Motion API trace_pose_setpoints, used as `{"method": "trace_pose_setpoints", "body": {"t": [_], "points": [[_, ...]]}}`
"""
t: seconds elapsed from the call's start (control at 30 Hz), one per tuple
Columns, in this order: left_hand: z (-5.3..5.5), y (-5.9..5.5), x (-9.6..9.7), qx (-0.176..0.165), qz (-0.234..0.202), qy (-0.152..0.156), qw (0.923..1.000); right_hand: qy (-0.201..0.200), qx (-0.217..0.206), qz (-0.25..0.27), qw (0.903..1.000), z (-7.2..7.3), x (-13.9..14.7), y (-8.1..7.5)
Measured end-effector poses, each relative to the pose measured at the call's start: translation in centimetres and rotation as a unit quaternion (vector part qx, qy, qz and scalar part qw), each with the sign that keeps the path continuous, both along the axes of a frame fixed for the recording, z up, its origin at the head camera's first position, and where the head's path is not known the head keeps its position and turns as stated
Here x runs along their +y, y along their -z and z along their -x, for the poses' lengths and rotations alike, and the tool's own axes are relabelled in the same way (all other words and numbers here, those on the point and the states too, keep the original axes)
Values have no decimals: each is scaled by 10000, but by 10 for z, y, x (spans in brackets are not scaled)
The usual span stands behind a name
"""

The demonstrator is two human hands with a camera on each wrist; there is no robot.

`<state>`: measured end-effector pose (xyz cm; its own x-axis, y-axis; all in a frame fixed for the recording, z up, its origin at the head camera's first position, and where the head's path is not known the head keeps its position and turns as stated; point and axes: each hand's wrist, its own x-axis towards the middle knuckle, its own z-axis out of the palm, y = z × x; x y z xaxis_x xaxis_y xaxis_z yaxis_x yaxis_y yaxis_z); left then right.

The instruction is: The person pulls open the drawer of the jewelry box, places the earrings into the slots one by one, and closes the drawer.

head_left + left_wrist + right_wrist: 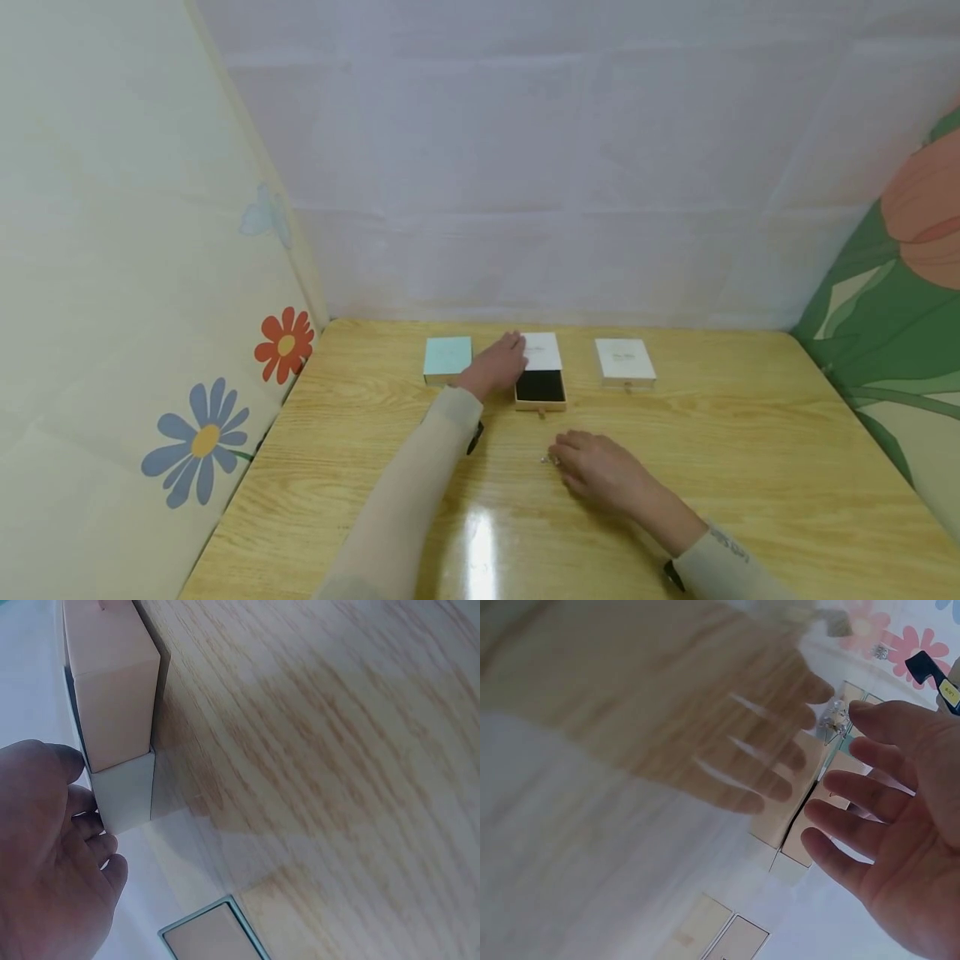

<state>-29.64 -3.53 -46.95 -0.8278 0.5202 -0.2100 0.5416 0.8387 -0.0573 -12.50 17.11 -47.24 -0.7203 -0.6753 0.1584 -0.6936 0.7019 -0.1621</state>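
A white box [542,351] stands at the middle back with its drawer [541,406] pulled out toward the front, showing a black lining. My left hand [497,365] rests at the left edge of its white cover, fingertips touching the cover [124,795] in the left wrist view. Over the table in front of the drawer is my right hand [603,468], its fingers loosely spread. Right by its fingertips lies a small, sparkling piece of jewelry [550,459]; in the right wrist view this jewelry [835,718] shows beside the thumb tip.
To the left of the white box is a mint-green box [447,357], and to the right another white box [626,360], both closed. A wood-grain table [337,467] with a glossy surface bears them. White cloth [525,167] hangs behind, with flower-printed panels at both sides.
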Motion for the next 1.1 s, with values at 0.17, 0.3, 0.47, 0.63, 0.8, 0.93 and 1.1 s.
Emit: {"method": "trace_pose_setpoints", "body": {"t": [0.17, 0.3, 0.47, 0.63, 0.8, 0.93, 1.1], "points": [[0, 2, 0, 197, 293, 180, 9992, 30, -117, -167, 9998, -1, 0, -2], [1, 3, 0, 108, 146, 82, 9998, -21, -80, -192, 9998, -1, -1, -2], [1, 3, -1, -34, -74, -43, 10000, -119, 118, -125, 9998, 1, -1, -1], [0, 2, -1, 86, 106, 23, 9999, -172, 369, -100, 9991, 4, -3, 1], [1, 4, -1, 112, 93, 36, 9999, -203, 489, -245, 9983, 7, -4, 0], [2, 5, -1, 76, 63, 33, 9999, -262, 572, -330, 9975, 9, -5, -1], [1, 4, -2, 63, 41, 20, 10000, -289, 554, -340, 9975, 11, -6, -1]]}}
